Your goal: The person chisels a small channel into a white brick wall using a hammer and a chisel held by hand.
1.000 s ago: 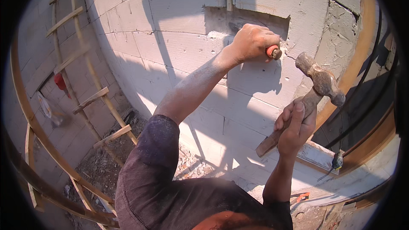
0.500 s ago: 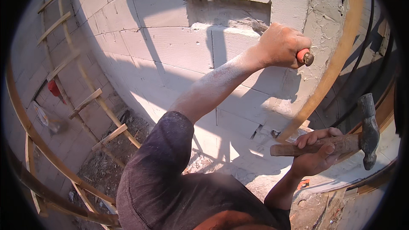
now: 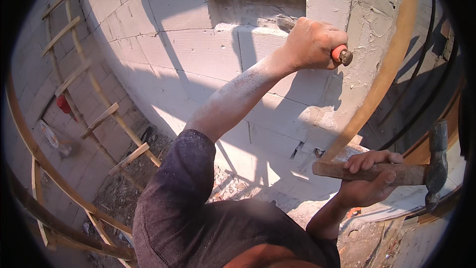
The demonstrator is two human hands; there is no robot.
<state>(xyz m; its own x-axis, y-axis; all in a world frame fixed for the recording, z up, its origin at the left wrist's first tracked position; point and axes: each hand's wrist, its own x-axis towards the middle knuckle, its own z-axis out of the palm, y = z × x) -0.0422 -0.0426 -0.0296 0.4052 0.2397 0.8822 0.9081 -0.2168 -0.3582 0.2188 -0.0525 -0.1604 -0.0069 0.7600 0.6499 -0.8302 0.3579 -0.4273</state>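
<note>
My left hand is closed around a chisel with a red-orange grip; its battered metal striking end points right. Its blade end reaches the right side of a rectangular recess cut into the pale block wall. White dust coats my left hand and forearm. Lower right, my right hand wraps the wooden handle of a hammer. The hammer's dark metal head hangs at the right, well apart from the chisel.
A wooden ladder leans at the left, near a curved wooden railing. Beside the recess stands a long wooden board along a rough mortar strip. Rubble lies at the wall's foot. Dark cables hang at the right.
The hammer has moved down and to the right, away from the chisel. My left hand and the chisel appear slightly further left and up, as does the wall, so the view has shifted.
</note>
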